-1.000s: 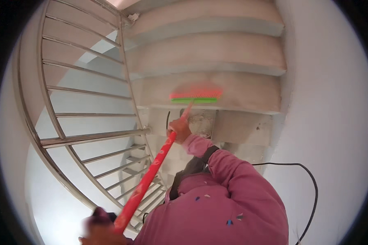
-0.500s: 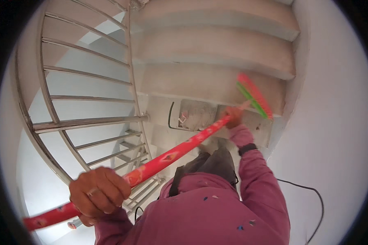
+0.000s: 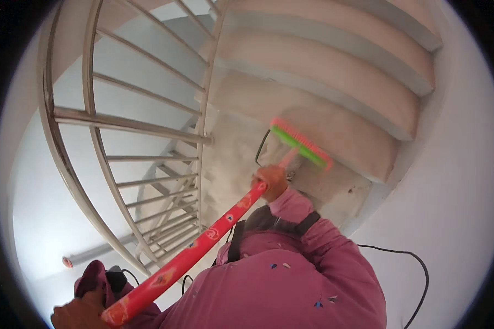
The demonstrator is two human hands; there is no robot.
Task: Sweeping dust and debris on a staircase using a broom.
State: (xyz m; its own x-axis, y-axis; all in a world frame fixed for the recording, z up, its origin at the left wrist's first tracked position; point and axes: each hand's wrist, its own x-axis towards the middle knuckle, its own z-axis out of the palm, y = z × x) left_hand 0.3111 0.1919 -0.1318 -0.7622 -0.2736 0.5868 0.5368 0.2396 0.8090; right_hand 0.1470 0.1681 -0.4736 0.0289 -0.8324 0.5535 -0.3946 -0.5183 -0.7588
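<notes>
A broom with pink bristles and a green head (image 3: 299,145) lies over the lowest visible step (image 3: 346,140), near its front edge. Its red patterned pole (image 3: 208,238) runs diagonally down to the lower left. My right hand (image 3: 271,181) is closed round the upper part of the pole, just below the head. My left hand (image 3: 79,315) grips the pole's lower end at the bottom left, partly cut off by the picture's rim. My pink sleeves and torso fill the lower middle.
A curved steel railing (image 3: 127,125) runs along the left, with a white wall (image 3: 44,219) beyond. Concrete stairs (image 3: 335,60) climb ahead, bordered by a white wall (image 3: 453,192) on the right. A black cable (image 3: 422,268) hangs at the lower right; a dark hose loop (image 3: 262,143) lies beside the broom head.
Since half a second ago the broom head has swung leftward from near the right wall, my right hand moving left with it. My left hand has dropped down and left. The view has turned slightly.
</notes>
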